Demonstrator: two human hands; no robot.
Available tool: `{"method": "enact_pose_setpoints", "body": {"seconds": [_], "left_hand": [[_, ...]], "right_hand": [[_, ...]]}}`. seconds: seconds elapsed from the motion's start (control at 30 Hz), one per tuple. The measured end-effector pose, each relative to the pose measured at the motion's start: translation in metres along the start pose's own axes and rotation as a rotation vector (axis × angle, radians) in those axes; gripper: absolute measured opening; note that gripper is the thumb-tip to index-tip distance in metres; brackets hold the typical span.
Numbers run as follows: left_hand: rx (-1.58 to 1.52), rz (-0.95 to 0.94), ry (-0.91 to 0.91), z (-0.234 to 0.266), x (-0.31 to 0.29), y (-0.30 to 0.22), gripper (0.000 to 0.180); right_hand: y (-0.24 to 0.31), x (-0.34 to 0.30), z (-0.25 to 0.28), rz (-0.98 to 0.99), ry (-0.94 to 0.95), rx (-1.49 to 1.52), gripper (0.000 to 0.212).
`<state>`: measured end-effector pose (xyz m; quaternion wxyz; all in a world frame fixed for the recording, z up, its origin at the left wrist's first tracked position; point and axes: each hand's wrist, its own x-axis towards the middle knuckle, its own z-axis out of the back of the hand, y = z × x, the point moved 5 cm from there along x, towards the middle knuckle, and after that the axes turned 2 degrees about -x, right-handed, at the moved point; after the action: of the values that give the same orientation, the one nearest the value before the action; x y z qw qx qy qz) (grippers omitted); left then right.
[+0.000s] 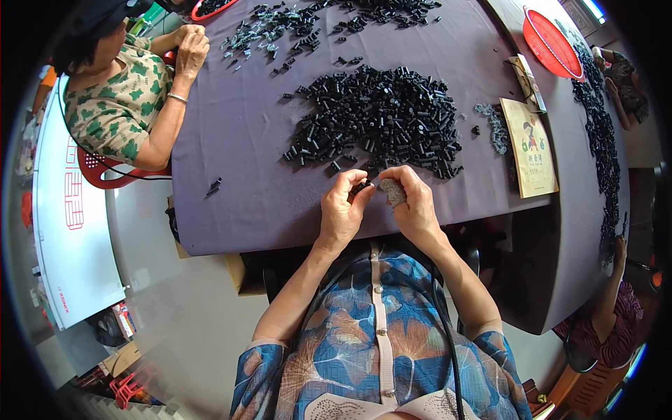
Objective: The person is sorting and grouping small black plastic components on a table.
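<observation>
Just in front of the pile, my left hand [339, 214] pinches a small black cylindrical part [360, 186] between thumb and fingers. Close beside it, my right hand [417, 210] is closed on a grey, rough-looking lump [393, 191]; whether it is a sponge or a wad of cloth I cannot tell. The two hands are a short gap apart. Beyond them lies a broad heap of small black cylindrical parts [381, 115] on the purple-grey tablecloth [245, 147].
A yellow booklet [533, 147] lies at the right, beside grey scraps [495, 129]. Red baskets stand far right [551, 42] and far left [213, 8]. A person in a leaf-print shirt [119, 101] sits at the left. More black parts [602, 150] cover the right-hand table, with people beyond.
</observation>
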<state>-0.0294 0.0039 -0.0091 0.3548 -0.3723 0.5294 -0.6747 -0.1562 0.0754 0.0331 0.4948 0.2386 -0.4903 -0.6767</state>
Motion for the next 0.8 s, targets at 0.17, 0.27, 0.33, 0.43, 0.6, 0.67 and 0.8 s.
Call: {"method": "enact_pose_setpoints", "body": {"seconds": [0.17,0.27,0.33,0.43,0.6,0.67,0.8], "left_hand": [[0.005,0.01,0.036,0.002,-0.001,-0.003,0.024],[0.045,-0.002,0.027,0.004,-0.001,-0.005,0.022],[0.088,-0.046,0.039,0.004,-0.003,-0.008,0.02],[0.125,-0.13,0.056,0.005,-0.007,-0.007,0.02],[0.122,-0.206,0.055,0.003,-0.01,-0.013,0.023],[0.124,-0.222,0.055,0.003,-0.009,-0.013,0.023],[0.095,-0.212,0.064,0.004,-0.009,-0.013,0.022]], "right_hand": [[0.001,0.003,-0.009,0.036,0.032,-0.028,0.032],[0.004,0.001,-0.011,0.052,0.022,-0.037,0.03],[0.004,-0.001,-0.01,0.068,0.025,-0.096,0.027],[0.005,-0.003,-0.011,0.078,0.051,-0.072,0.027],[0.006,-0.008,-0.009,0.076,0.058,-0.068,0.027],[0.006,-0.009,-0.01,0.078,0.05,-0.065,0.027],[0.007,-0.009,-0.009,0.076,0.008,-0.052,0.034]]}}
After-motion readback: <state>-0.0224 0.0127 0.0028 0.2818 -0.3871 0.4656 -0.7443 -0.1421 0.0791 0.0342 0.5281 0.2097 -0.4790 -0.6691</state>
